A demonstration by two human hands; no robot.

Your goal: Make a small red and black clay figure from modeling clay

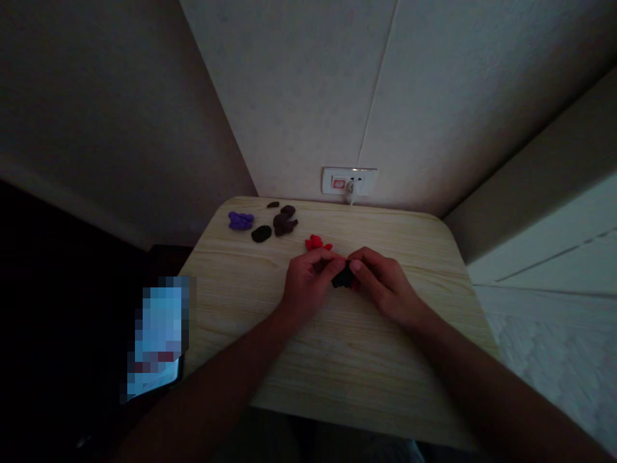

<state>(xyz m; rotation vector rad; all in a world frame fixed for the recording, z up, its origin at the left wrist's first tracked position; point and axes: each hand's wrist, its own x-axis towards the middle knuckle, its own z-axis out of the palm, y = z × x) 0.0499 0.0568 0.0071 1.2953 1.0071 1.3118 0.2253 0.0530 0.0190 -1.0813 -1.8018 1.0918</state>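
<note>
Between my fingers is a soft-looking black lump [342,277], perhaps modelling clay, with a bit of red showing at its right edge. My left hand [311,280] pinches it from the left, thumb on top. From the right, my right hand [380,281] grips the same lump with thumb and fingers closed. Just beyond my left fingertips lies a red lump [315,243] on the wooden table [308,360]. Farther left are a purple lump [240,220], a flat black piece [261,233] and a dark brown lump [284,223].
A small dark piece [273,204] lies near the table's back edge. On the wall behind, a socket [349,181] has a plug and cord in it. A lit, blurred-out screen [157,334] stands at the table's left side. A pale panel [549,225] rises on the right.
</note>
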